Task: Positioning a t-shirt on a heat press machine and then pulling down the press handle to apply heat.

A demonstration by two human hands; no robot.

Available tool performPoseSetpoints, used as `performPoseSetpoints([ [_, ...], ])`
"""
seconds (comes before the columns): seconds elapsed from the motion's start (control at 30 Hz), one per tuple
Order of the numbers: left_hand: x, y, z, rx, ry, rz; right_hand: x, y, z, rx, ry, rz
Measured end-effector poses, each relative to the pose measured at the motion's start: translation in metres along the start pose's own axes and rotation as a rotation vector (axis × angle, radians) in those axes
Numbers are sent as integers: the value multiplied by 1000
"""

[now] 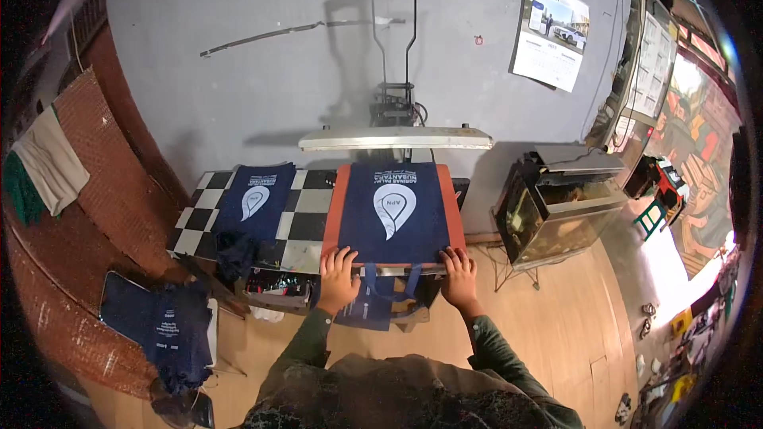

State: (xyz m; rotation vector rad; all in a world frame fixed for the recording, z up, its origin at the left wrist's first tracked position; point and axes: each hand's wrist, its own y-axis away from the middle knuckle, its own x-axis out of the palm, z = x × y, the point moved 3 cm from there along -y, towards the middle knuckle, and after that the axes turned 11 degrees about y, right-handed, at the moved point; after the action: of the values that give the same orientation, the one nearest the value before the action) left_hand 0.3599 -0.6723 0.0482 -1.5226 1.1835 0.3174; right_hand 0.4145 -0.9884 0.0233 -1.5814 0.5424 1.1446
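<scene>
A navy tote bag (351, 214) with a white drop-shaped print lies flat on the orange pad (331, 214) of a heat press. The press's upper platen (396, 139) is raised behind it, with the tall handle (414, 18) up. My left hand (338, 280) rests on the bag's front left corner, fingers slightly apart. At the front right corner, the fingers of my right hand (459, 280) lie over the bag and pad edge. The bag's straps (412, 281) hang down between my hands. Below them is more navy cloth (366, 311) bearing writing.
Left of the press, similarly printed navy bags (232, 190) lie on a black-and-white checkered table (307, 220). More navy bags (173, 322) drape over a chair at lower left. A glass tank (566, 220) stands on the right. A woven panel (113, 161) borders the left side.
</scene>
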Motion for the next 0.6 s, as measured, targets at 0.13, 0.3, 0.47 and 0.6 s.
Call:
performPoseSetpoints([
  [0.13, -19, -19, -19, -114, 97, -5, -18, -13, -2, 14, 10, 67],
  [0.3, -58, -70, -57, 25, 133, -80, -87, -57, 23, -73, -168, -209],
  [0.47, -114, -152, -109, 243, 155, -118, -165, -129, 44, -258, -201, -431],
  [0.6, -150, -225, -135, 416, 181, -165, -219, -195, 49, -318, -203, -497],
])
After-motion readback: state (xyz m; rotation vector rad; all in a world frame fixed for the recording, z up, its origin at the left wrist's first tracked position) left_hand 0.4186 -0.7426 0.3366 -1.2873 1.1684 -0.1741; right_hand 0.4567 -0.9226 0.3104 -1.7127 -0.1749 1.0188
